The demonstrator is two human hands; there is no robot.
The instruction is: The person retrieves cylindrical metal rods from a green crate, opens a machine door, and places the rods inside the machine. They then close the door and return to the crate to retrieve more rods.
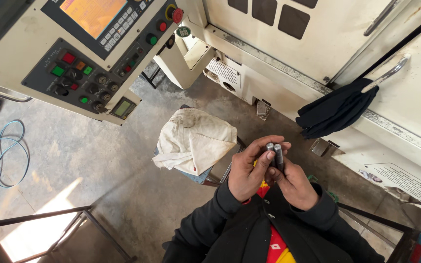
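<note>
Two small grey metal rods [275, 153] sit side by side, pinched between both hands right in front of the person's chest. The left hand [249, 170] is curled around them, with its thumb pressed on the nearer rod. The right hand [296, 182] is closed on them from the other side, with its fingers tucked under. Both arms wear black sleeves [205, 219], and a red and yellow patch [278, 248] shows on the black jacket.

Just past the hands is a stool with a dirty white cloth [193, 139] bunched on top. A thin metal frame [49, 229] stands on the grey concrete floor [88, 160] to the left. A blue cable [6, 151] loops on the floor at the far left.

Farther away is a big cream machine [269, 63]. A dark cloth [334, 109] hangs from its silver door handle [388, 73]. Its control panel [81, 73] has red, green and orange buttons, and an orange screen [93, 14] glows above them.
</note>
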